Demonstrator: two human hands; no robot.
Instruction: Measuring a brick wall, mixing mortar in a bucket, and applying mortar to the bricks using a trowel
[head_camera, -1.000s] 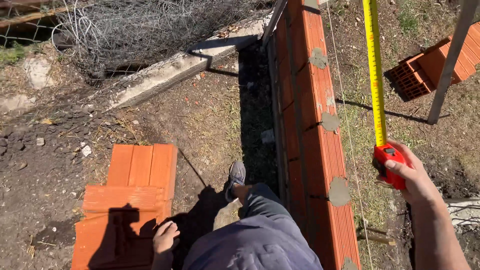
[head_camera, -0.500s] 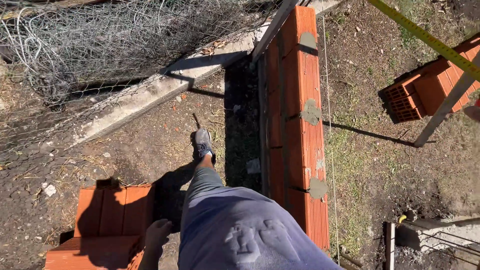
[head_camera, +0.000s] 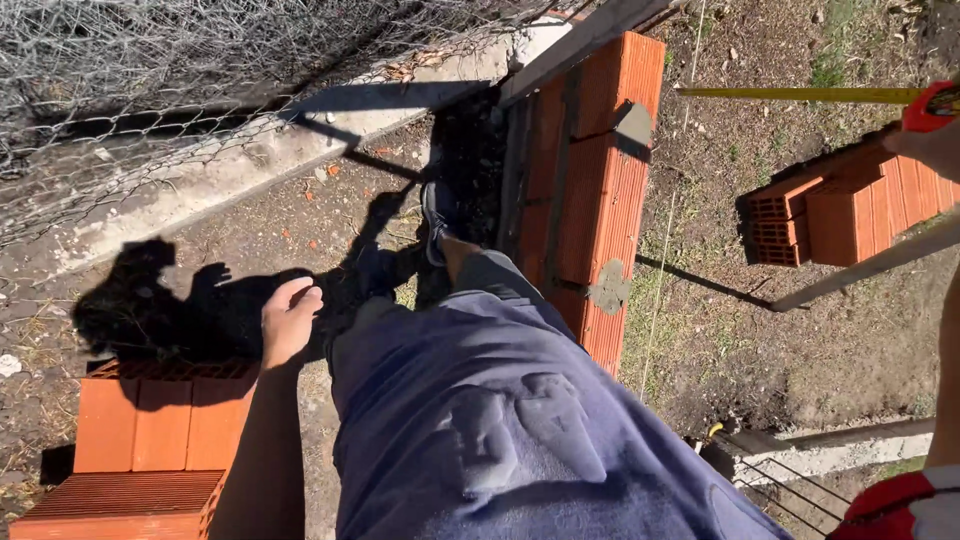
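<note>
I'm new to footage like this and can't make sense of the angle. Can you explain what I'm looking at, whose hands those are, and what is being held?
The picture comes from a camera worn on a person's head, looking down their own body, so the blue shirt fills the lower middle and one shoe shows on the dirt below. There is no machine, only two bare hands. The left hand hangs loosely closed and holds nothing; stacked orange hollow bricks lie under it. The right hand, at the right edge, grips a red tape measure whose yellow tape runs out to the left. Ahead stands a low brick wall with grey mortar patches. More bricks lie on the ground at right, and a wire fence runs along the upper left.
</note>
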